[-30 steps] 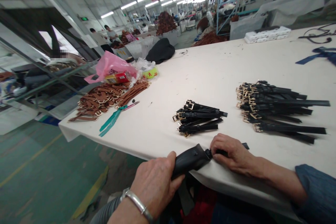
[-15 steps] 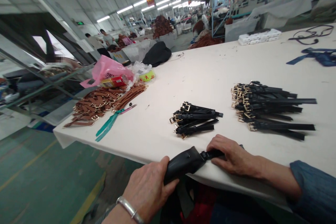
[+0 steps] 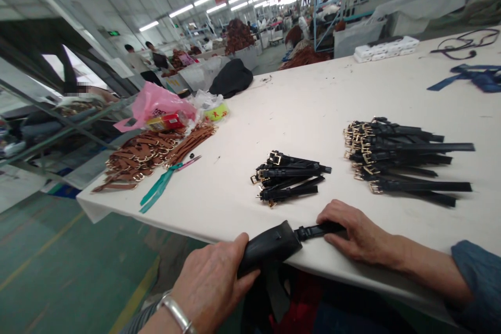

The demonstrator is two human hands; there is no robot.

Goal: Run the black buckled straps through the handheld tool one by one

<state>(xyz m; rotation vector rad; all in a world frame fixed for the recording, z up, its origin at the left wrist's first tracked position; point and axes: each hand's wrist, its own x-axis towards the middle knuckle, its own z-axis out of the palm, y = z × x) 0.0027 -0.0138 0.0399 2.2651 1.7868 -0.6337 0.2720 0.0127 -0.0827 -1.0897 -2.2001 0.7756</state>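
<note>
My left hand (image 3: 214,283) is wrapped round a black, smooth, curved piece (image 3: 270,246) with a small stud-like bump on top and a wide end facing right; I cannot make out its exact kind. From that wide end a narrow black strap (image 3: 312,230) runs right, its other part gripped between the thumb and fingers of my right hand (image 3: 349,228). Both are at the table's front edge. Just beyond lies a small pile of black straps with gold buckles (image 3: 291,175). A larger pile of black buckled straps (image 3: 399,154) is farther right.
On the left of the white-covered table (image 3: 305,104) lie brown buckled straps (image 3: 143,159), a teal ribbon (image 3: 159,188) with a pointed tool, and a pink plastic bag (image 3: 158,100). At the back are a black cap (image 3: 231,79), white packs (image 3: 385,49) and a blue cloth strip (image 3: 477,78).
My right hand has shifted a little to the right, and more of the strap shows between it and the black piece. My left hand has moved slightly left and down, still holding on.
</note>
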